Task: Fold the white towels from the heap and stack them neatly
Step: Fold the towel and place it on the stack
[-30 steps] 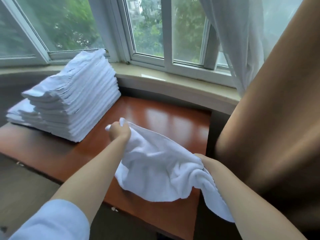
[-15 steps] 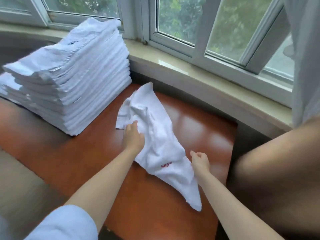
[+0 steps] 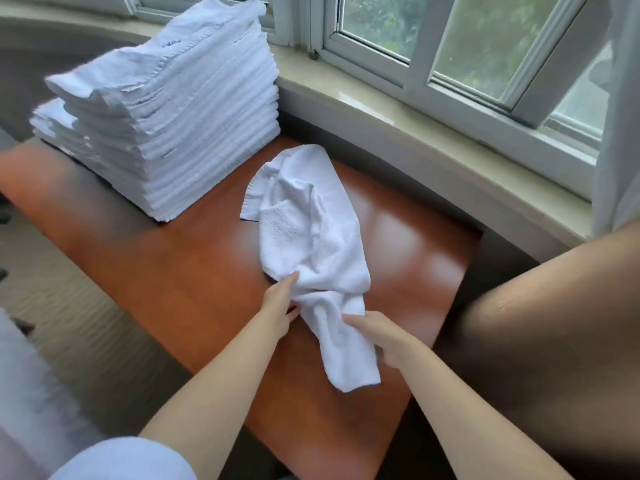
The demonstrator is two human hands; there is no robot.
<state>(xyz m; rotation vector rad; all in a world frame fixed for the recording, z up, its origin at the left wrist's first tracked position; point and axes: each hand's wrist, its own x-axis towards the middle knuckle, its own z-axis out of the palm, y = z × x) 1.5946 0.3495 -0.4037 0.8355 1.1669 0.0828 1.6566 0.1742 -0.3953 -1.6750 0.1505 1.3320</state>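
Observation:
A crumpled white towel (image 3: pixel 311 244) lies stretched along the reddish-brown table (image 3: pixel 194 271), running from near the stack toward me. My left hand (image 3: pixel 278 303) grips its left edge near the middle. My right hand (image 3: pixel 377 336) holds the near part from the right side, fingers partly tucked under the cloth. The towel's near end hangs loose between my forearms. A tall stack of folded white towels (image 3: pixel 173 112) stands at the table's far left.
A pale windowsill (image 3: pixel 433 133) and white window frames run behind the table. A sheer curtain (image 3: pixel 620 116) hangs at the right. A large brown blurred shape (image 3: pixel 540 341) fills the right side. Grey floor (image 3: pixel 69 323) lies to the left.
The towel came down from the air onto the table. Both hands slid toward me along it, and my right hand now holds its near part. The view tilted down.

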